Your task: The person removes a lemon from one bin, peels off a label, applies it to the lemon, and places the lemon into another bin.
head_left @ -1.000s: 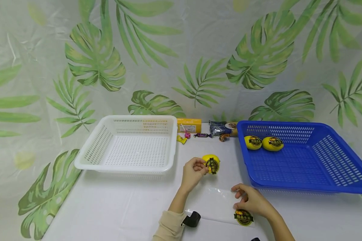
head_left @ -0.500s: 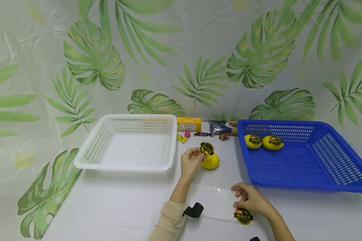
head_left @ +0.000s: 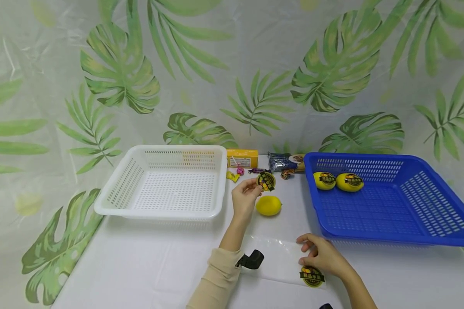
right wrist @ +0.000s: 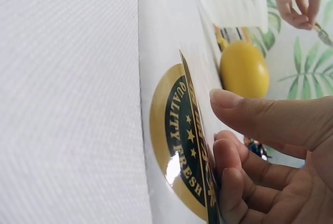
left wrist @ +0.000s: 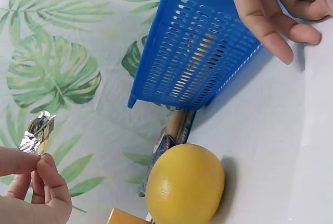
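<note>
My left hand point(head_left: 243, 202) pinches a round black-and-gold sticker point(head_left: 266, 182) by its edge between thumb and fingertips, raised above the table. In the left wrist view the sticker point(left wrist: 37, 133) looks shiny and slightly bent. Just below this hand, a plain yellow lemon point(head_left: 268, 206) lies on the white tabletop. My right hand point(head_left: 324, 256) rests over the right end of a clear sheet point(head_left: 280, 259), thumb and fingers loosely bent and apart. Beside its thumb, a second sticker point(head_left: 312, 277) reading "QUALITY FRESH" lies on the sheet's corner.
A white basket point(head_left: 160, 213) stands at left. The blue basket point(head_left: 375, 237) at right holds two lemons point(head_left: 349, 183) bearing stickers. Along the back lie an orange box point(head_left: 242, 158), a dark snack packet point(head_left: 281, 163) and several wrapped sweets point(head_left: 232, 176).
My left hand has lifted the sticker up and away from the lemon, whose yellow top now shows bare. The right hand has stayed in place on the sheet.
</note>
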### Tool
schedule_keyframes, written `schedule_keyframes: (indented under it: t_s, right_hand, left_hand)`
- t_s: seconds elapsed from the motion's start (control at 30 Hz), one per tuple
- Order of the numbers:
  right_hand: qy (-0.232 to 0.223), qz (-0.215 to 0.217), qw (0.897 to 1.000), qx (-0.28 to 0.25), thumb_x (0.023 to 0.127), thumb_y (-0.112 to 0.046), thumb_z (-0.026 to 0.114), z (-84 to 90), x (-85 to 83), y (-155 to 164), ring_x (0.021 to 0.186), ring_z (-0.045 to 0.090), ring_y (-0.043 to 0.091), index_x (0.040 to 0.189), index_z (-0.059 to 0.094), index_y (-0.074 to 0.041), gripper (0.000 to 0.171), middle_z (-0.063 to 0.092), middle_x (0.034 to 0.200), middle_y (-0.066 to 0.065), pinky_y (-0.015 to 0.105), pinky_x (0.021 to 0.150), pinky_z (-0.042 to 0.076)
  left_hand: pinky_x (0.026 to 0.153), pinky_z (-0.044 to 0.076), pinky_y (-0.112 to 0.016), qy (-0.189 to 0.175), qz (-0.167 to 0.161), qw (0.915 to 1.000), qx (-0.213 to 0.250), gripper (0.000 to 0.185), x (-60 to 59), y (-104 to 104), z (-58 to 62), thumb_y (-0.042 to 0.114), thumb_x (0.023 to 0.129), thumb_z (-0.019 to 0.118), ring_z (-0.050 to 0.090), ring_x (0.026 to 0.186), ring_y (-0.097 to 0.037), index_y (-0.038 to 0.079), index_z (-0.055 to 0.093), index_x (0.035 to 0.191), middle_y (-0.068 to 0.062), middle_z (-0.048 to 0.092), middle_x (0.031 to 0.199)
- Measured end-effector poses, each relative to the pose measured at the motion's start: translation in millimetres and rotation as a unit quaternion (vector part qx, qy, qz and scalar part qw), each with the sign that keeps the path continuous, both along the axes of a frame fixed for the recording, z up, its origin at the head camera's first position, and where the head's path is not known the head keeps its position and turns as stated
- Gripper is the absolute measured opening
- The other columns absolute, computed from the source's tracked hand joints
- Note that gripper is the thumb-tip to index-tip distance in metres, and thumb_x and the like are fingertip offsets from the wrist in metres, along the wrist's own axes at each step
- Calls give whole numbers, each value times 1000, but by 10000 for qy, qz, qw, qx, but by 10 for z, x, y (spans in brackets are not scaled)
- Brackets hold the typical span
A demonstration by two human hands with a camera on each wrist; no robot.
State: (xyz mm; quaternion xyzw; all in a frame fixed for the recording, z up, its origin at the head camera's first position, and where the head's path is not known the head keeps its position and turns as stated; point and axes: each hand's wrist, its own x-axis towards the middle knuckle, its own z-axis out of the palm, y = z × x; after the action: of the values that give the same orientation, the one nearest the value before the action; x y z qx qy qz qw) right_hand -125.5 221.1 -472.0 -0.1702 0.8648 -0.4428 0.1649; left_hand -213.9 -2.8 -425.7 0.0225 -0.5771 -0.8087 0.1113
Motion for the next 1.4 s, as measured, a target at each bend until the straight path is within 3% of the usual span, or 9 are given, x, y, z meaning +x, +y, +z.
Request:
schedule_keyframes:
  t_s: [0.23,0.43,0.53,0.7,0.9,1.03,1.23,1.4]
  right_hand:
    - [18,-29,10000,9,73,-13,80,2,6,-1,67,54,10,113,56,7,51,56,86,7,24,60,48]
    - [29,-66,10000,-14,72,-11,80,0,19,-5,68,54,11,112,56,7,50,56,86,7,24,60,48]
    - [58,-82,9999,-16,72,-10,80,3,27,-8,68,53,11,112,56,7,50,56,86,7,24,60,48]
    - [49,-112,9999,5,72,-10,80,8,22,-10,67,53,11,112,56,6,50,56,86,7,24,59,48]
    - [-8,-182,9998,63,72,-11,80,0,31,-16,67,53,12,112,56,6,49,55,85,6,24,59,47]
    - [-12,-232,9997,85,72,-11,80,-10,35,-20,66,52,12,112,57,5,49,55,84,6,24,58,46]
    - [-31,-249,9997,59,72,-10,80,-22,41,-28,65,52,11,112,57,5,49,54,84,6,24,57,46]
    - [47,-240,9997,85,72,-9,79,-23,41,-33,64,51,9,112,57,6,48,54,83,6,24,56,45]
  left_hand:
    - [68,50,-16,271,111,9988,-392,25,31,-16,157,-17,74,61,58,72,-11,-20,61,99,-32,61,90]
    - [73,53,-21,372,129,9974,-608,22,120,-34,351,-16,76,61,65,81,-25,-21,58,98,-35,62,94]
    - [72,53,-22,426,78,9971,-632,21,44,-31,292,-16,77,61,65,84,-35,-21,58,97,-35,63,94]
    - [71,53,-23,512,-17,9952,-831,20,-99,-5,128,-13,78,64,65,86,-40,-18,60,97,-32,65,92]
    - [70,54,-25,124,-197,9908,-1330,16,-114,63,-56,-12,76,67,68,79,-31,-12,63,92,-25,69,85]
    - [65,55,-24,-125,-104,9856,-1681,14,-119,111,-192,-11,75,67,69,72,-24,-8,64,88,-20,70,80]
    - [59,53,-21,-63,94,9761,-2169,14,-128,152,-338,-12,73,67,69,68,-24,-9,64,86,-19,70,76]
    - [58,50,-20,240,232,9701,-2405,16,-119,168,-401,-14,70,68,68,69,-27,-8,64,85,-18,70,76]
